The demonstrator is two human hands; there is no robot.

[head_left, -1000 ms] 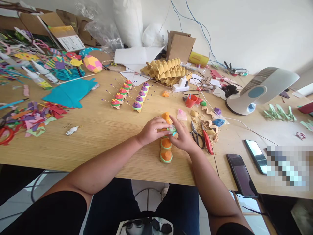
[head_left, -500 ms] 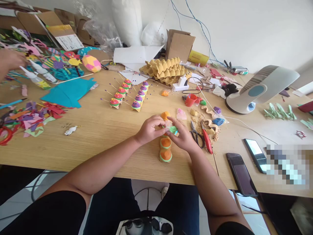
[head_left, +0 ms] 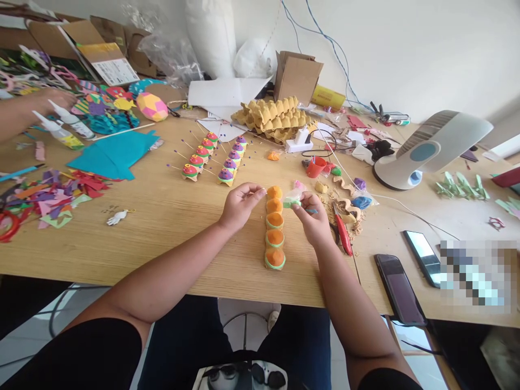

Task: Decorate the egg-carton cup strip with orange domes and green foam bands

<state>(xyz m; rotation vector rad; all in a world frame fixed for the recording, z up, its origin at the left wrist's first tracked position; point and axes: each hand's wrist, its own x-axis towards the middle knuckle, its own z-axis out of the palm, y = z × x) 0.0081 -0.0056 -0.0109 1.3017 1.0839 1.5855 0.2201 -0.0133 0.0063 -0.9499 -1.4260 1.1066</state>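
Bag [head_left: 292, 200] in narrow right grip [head_left: 315, 220]

Pretty bright, soft light overall; pale glare on the farther black rectangular glass-screened phone [head_left: 423, 257], right side; blocky pixelation lower right; edges look wide-angle stretched; fine detail's kinda mushy.

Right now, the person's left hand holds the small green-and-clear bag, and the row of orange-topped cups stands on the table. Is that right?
Not quite: the head view shows the right hand holding that bag. The row of orange-topped cups does stand on the table.
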